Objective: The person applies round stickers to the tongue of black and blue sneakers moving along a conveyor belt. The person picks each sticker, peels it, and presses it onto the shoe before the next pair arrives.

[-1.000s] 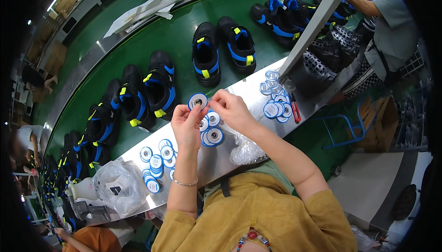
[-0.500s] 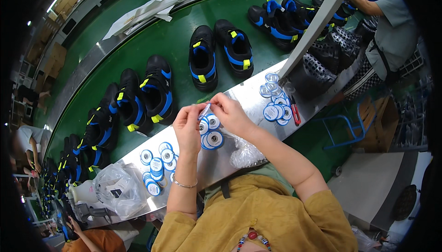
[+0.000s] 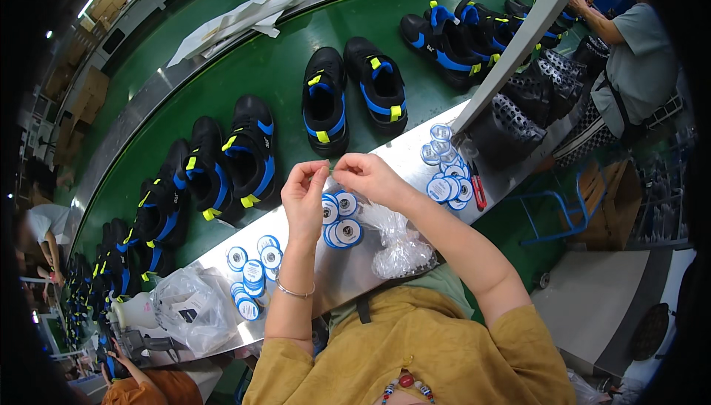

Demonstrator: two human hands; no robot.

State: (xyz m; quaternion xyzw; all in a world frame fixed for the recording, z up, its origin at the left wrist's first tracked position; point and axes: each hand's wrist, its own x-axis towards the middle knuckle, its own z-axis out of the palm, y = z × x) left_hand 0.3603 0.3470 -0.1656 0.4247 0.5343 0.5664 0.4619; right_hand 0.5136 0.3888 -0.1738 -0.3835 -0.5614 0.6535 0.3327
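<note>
My left hand (image 3: 305,196) and right hand (image 3: 368,176) meet fingertip to fingertip above the round tags (image 3: 339,220) on the steel surface (image 3: 400,155); the fingers pinch narrowly, on what I cannot tell. A clear bag (image 3: 400,246) lies near right. Black shoes (image 3: 354,94) ride the green belt (image 3: 274,72) beyond.

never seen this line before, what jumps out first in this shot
Pairs of black sneakers with blue and yellow straps ride the curved green conveyor belt across the upper middle. Below it, the left hand and right hand meet fingertip to fingertip over a steel ledge strewn with round blue-and-white tags.
</note>
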